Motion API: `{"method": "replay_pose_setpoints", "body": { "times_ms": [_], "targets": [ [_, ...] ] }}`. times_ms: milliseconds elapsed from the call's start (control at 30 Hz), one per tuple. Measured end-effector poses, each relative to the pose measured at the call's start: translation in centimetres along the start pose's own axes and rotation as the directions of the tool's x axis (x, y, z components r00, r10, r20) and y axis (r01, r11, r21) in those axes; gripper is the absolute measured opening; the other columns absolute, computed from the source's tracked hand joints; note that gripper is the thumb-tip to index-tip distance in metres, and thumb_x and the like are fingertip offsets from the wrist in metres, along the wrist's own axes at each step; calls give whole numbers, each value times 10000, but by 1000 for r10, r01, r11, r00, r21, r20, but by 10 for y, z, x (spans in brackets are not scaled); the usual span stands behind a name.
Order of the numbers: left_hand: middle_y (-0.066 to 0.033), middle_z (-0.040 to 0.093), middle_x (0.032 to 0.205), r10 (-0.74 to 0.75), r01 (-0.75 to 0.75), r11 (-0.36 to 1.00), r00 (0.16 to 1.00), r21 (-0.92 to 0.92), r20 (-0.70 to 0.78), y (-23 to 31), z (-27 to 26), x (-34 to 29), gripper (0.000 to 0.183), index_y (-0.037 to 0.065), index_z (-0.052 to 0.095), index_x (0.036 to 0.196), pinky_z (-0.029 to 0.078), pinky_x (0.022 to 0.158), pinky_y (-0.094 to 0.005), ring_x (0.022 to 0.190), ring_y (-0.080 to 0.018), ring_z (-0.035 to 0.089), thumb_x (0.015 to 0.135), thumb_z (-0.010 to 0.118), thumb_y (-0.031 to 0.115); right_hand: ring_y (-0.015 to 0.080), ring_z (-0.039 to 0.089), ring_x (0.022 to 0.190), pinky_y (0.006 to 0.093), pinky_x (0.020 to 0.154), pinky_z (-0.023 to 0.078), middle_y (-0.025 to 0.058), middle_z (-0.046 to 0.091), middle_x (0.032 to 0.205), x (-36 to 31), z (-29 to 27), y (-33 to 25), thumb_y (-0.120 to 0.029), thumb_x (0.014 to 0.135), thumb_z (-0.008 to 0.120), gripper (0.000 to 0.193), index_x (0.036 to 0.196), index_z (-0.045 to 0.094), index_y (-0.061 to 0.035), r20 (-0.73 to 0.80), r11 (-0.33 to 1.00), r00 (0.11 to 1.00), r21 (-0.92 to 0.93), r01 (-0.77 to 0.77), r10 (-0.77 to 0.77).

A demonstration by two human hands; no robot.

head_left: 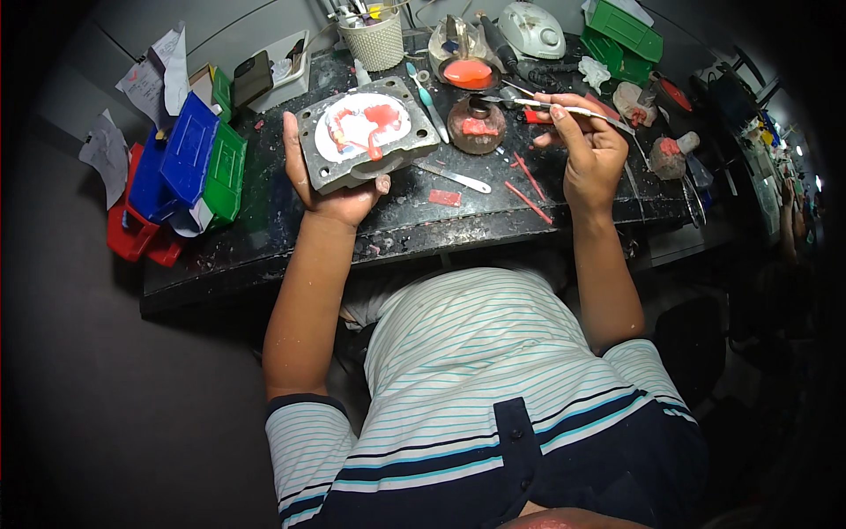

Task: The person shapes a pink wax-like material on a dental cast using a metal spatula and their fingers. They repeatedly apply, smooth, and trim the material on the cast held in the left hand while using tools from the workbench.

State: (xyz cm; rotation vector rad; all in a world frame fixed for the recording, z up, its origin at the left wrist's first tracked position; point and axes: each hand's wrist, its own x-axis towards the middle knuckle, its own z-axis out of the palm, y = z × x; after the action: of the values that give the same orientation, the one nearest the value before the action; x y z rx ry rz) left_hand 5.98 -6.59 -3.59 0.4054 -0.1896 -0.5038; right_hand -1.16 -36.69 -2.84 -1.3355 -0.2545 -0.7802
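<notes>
Head view: my left hand (337,203) clamps the grey mould (421,139) from below over the table (273,225), well apart from my right hand (595,160), which pinches a thin tool (577,110) near the round jar (480,144), so I'd best keep mould level and tool steady.

The black tabletop (273,203) was scuffed and specked. Near its front edge lay a flat red slab (445,198), a metal spatula (454,178) and two thin red sticks (529,204); farther back were a toothbrush (427,100), a squat round vessel (471,145) and a woven white holder (372,46).
</notes>
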Motion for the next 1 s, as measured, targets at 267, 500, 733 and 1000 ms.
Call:
{"method": "replay_pose_setpoints", "body": {
  "times_ms": [267, 500, 733, 1000],
  "targets": [
    [-194, 674, 1300, 10, -11, 999, 1000, 46, 9, 0, -2, 1, 849, 88, 593, 1377, 561, 442, -469, 1011, -414, 714, 942, 417, 796, 184, 733, 897, 276, 673, 648, 229, 743, 1105, 0, -3, -1, 21, 993, 652, 156, 1135, 688, 75, 14, 1000, 1000, 10, -10, 10],
    [-208, 672, 1317, -24, 22, 999, 998, 23, 61, -2, -5, 3, 845, 84, 584, 1402, 564, 441, -460, 998, -423, 722, 963, 392, 780, 271, 770, 955, 313, 684, 676, 249, 739, 1111, -11, 19, -23, 18, 993, 651, 172, 1156, 678, 68, 188, 973, 977, 189, -135, 99],
    [-246, 653, 1337, -92, 100, 994, 978, -34, 186, -2, -11, 6, 862, 61, 560, 1424, 592, 471, -511, 1018, -468, 718, 972, 382, 772, 299, 743, 1059, 371, 828, 691, 255, 719, 1131, -12, 44, -23, 86, 981, 618, 178, 1153, 663, 87, 400, 949, 915, 269, -167, 47],
    [-210, 688, 1257, -78, 78, 997, 996, 1, 50, -3, -4, 5, 854, 51, 608, 1339, 567, 408, -510, 963, -425, 732, 938, 440, 786, 302, 729, 1089, 383, 900, 673, 244, 710, 1137, -15, 52, -13, 108, 982, 605, 153, 1126, 654, 85, 432, 929, 901, 315, -195, 42]
  ]
}}
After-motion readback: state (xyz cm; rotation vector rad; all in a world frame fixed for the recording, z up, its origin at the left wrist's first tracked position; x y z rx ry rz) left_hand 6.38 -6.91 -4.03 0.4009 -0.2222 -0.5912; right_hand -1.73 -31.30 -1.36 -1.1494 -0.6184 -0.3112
